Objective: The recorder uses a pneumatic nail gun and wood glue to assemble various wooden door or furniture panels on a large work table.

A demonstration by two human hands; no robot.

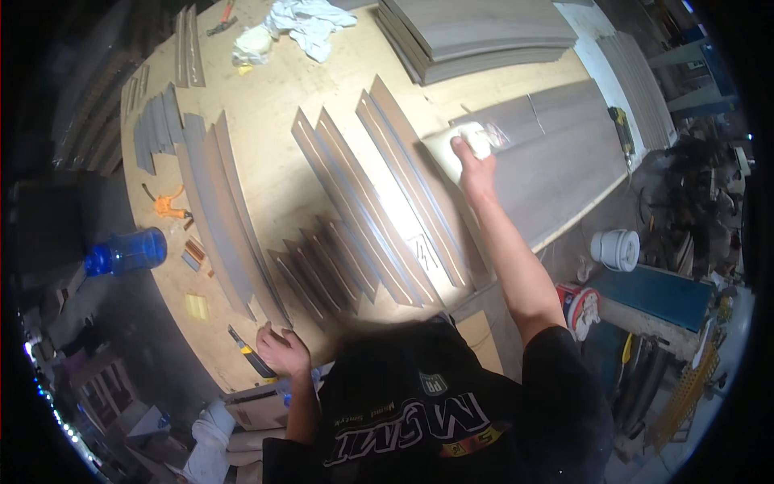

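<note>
My right hand [476, 168] grips a soft, white plastic bag [445, 152] with a twisted, clear end, held over the right part of the table. Beside it lies a long brown strip [403, 173] with a pale bead along its length. To its left a pair of similar strips [351, 194] carries the same pale lines, and several shorter strips [318, 270] lie in shadow nearer me. My left hand [284, 352] rests by the table's near edge, fingers loosely curled and apart, holding nothing. Next to it is a yellow-and-black utility knife [251, 352].
Grey-brown boards [484, 36] are stacked at the far side, with a wide panel [556, 153] at right. Plain strips [214, 210], an orange tool [168, 203] and a blue water bottle [133, 251] are at left. A white cloth [306, 24] lies far off; a white bucket [615, 249] stands right.
</note>
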